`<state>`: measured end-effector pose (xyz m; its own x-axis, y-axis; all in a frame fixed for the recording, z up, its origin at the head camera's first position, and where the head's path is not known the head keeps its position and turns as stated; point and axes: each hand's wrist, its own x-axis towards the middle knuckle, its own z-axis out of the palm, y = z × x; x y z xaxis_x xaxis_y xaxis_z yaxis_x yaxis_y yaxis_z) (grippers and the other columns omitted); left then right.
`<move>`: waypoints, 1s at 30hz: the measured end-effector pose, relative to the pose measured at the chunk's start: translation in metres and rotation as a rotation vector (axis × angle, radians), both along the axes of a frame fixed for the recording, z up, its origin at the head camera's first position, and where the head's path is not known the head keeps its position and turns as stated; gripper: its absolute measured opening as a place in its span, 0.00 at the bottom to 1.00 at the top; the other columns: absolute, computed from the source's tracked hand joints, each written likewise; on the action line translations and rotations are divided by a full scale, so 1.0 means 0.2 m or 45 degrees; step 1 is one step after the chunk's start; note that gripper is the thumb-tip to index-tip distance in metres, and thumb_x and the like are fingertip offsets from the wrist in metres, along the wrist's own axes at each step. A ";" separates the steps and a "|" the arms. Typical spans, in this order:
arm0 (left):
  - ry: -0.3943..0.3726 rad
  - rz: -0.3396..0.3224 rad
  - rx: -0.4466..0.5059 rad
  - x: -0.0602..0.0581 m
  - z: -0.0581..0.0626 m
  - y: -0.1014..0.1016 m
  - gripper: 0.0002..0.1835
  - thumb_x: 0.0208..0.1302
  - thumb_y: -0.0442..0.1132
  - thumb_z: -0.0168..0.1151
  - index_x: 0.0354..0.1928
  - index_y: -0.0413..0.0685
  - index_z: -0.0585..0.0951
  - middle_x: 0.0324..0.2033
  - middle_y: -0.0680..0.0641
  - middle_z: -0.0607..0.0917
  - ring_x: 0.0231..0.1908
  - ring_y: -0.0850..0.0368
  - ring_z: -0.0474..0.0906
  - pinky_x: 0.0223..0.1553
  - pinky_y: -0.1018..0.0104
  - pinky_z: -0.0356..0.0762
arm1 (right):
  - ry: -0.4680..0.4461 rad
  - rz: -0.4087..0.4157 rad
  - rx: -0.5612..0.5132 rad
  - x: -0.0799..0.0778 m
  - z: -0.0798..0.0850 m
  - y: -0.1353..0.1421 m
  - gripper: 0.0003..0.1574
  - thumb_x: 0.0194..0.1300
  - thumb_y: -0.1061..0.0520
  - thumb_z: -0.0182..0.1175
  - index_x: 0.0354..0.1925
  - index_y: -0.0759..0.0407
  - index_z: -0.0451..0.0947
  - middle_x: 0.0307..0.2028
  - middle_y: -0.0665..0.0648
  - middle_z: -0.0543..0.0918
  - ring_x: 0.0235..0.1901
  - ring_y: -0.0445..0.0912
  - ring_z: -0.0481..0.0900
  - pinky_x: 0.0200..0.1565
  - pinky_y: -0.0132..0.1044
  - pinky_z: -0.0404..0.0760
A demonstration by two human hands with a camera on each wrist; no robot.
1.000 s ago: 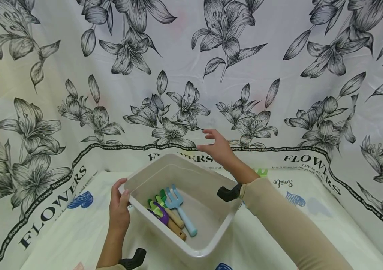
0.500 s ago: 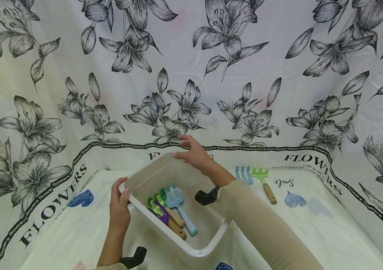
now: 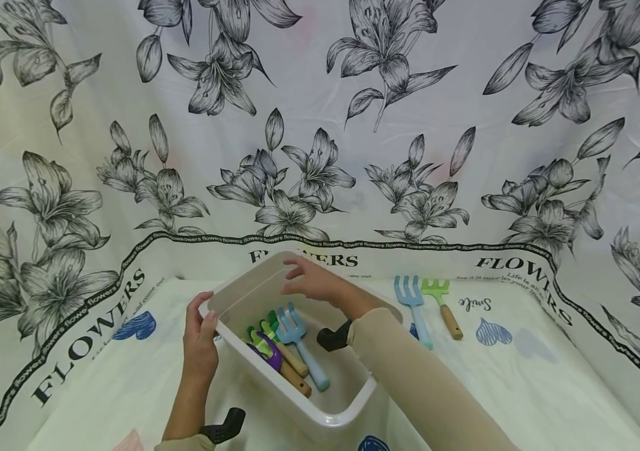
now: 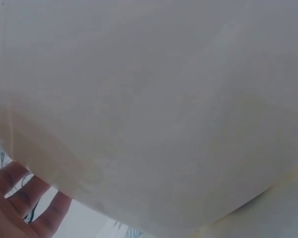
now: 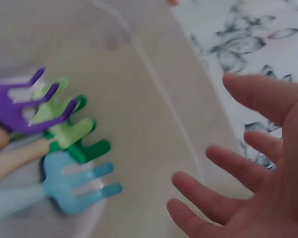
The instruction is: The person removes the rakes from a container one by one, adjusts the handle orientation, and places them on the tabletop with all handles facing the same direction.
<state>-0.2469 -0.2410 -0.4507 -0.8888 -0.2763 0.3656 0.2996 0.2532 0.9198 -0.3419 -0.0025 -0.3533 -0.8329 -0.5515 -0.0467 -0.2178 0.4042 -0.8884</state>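
Note:
A white plastic bin (image 3: 348, 410) sits tilted on the table. My left hand (image 3: 200, 329) grips its left rim, thumb on the inside, and its fingers (image 4: 20, 198) lie against the outer wall (image 4: 164, 109). My right hand (image 3: 304, 280) hovers at the bin's far rim with fingers spread and nothing in it. The right wrist view shows the same open hand (image 5: 248, 163) beside the bin's wall (image 5: 154, 84). In the bin lie a blue fork (image 3: 297, 341), a purple rake (image 3: 268, 354) and green rakes (image 5: 69, 131) with wooden handles.
To the right of the bin, a blue fork (image 3: 412, 300) and a green rake with a wooden handle (image 3: 441, 300) lie on the cream cloth (image 3: 523, 388). A flower-print sheet (image 3: 320, 125) hangs right behind the table.
My right hand has come left and down from beyond the bin to its far rim, uncovering the two tools on the cloth. The left hand has kept its hold.

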 end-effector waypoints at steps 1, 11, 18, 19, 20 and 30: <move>0.000 -0.003 0.001 0.00 0.00 0.00 0.24 0.76 0.51 0.39 0.71 0.65 0.57 0.64 0.51 0.67 0.61 0.49 0.67 0.60 0.40 0.63 | 0.009 0.031 0.046 0.00 -0.01 0.00 0.44 0.64 0.50 0.65 0.73 0.51 0.57 0.63 0.60 0.72 0.58 0.52 0.73 0.55 0.53 0.73; -0.023 0.014 -0.007 0.00 0.00 0.01 0.24 0.76 0.52 0.39 0.71 0.66 0.57 0.65 0.53 0.66 0.61 0.49 0.67 0.60 0.40 0.63 | -0.111 0.287 0.387 0.05 -0.10 -0.03 0.45 0.65 0.50 0.63 0.74 0.53 0.55 0.60 0.61 0.75 0.52 0.62 0.78 0.53 0.58 0.74; -0.017 0.013 -0.005 0.00 0.00 0.01 0.24 0.76 0.53 0.39 0.71 0.65 0.57 0.65 0.52 0.67 0.61 0.50 0.67 0.60 0.40 0.63 | -0.319 0.282 0.533 0.09 -0.13 -0.04 0.43 0.63 0.50 0.64 0.72 0.49 0.60 0.67 0.59 0.65 0.51 0.64 0.78 0.50 0.59 0.76; -0.020 0.014 -0.004 0.01 0.00 0.01 0.24 0.76 0.53 0.39 0.71 0.65 0.57 0.65 0.52 0.67 0.61 0.50 0.67 0.60 0.39 0.63 | -0.338 0.283 0.556 0.10 -0.13 -0.04 0.42 0.64 0.50 0.64 0.72 0.48 0.60 0.68 0.59 0.64 0.51 0.64 0.78 0.50 0.59 0.76; -0.022 0.014 -0.002 0.01 0.00 0.01 0.24 0.76 0.53 0.39 0.71 0.65 0.58 0.64 0.52 0.67 0.61 0.50 0.67 0.60 0.39 0.64 | -0.354 0.284 0.583 0.10 -0.14 -0.03 0.41 0.64 0.49 0.64 0.72 0.48 0.61 0.68 0.59 0.64 0.52 0.64 0.78 0.50 0.58 0.76; -0.027 0.012 -0.004 0.00 0.01 0.01 0.24 0.76 0.52 0.39 0.71 0.65 0.57 0.65 0.50 0.66 0.61 0.50 0.67 0.59 0.39 0.64 | -0.514 0.344 0.802 0.12 -0.18 -0.05 0.37 0.62 0.46 0.64 0.68 0.44 0.67 0.61 0.56 0.72 0.49 0.61 0.79 0.54 0.57 0.74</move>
<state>-0.2462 -0.2398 -0.4496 -0.8937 -0.2835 0.3476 0.2779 0.2585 0.9252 -0.3172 -0.0127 -0.3887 -0.5264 -0.5014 -0.6867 -0.0902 0.8360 -0.5413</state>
